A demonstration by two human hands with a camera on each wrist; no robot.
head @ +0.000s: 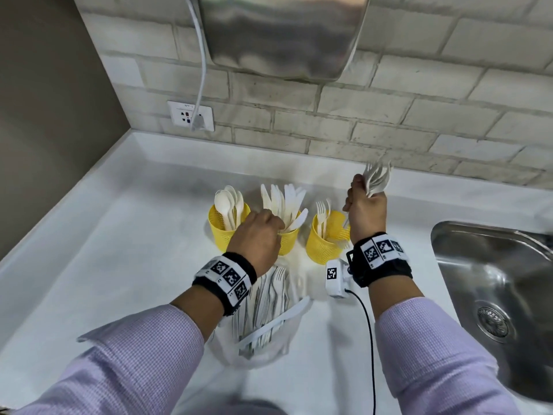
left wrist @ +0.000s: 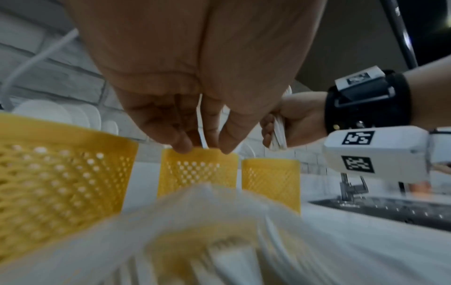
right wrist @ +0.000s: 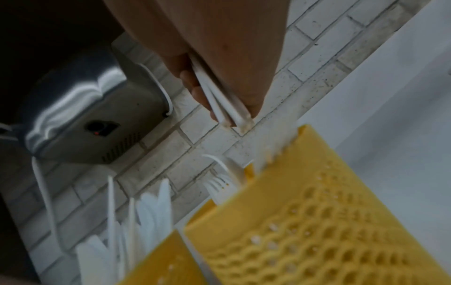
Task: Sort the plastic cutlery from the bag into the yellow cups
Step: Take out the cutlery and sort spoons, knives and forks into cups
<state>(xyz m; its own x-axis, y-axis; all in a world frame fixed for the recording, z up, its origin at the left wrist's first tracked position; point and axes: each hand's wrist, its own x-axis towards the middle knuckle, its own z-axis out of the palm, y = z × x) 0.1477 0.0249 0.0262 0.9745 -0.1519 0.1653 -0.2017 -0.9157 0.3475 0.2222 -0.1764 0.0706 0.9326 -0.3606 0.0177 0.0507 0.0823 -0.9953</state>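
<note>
Three perforated yellow cups stand in a row: the left cup [head: 220, 232] holds spoons, the middle cup [head: 288, 242] knives, the right cup [head: 324, 244] a few forks. My left hand [head: 276, 229] hovers over the middle cup's rim [left wrist: 197, 167] and pinches one white knife [head: 299, 220] that leans in the cup. Raised above and behind the right cup [right wrist: 317, 212], my right hand [head: 359, 193] grips a bundle of white forks [head: 378, 175] by the handles [right wrist: 224, 100], tines up. The clear plastic bag [head: 269, 324], with more cutlery inside, lies in front of the cups under my left wrist.
The white counter [head: 119, 250] meets a brick wall behind. A steel sink [head: 493, 280] lies at the right. A metal hand dryer [head: 281, 34] hangs on the wall above, its cord plugged into a socket [head: 191, 115]. A black cable [head: 369, 339] trails from my right wrist.
</note>
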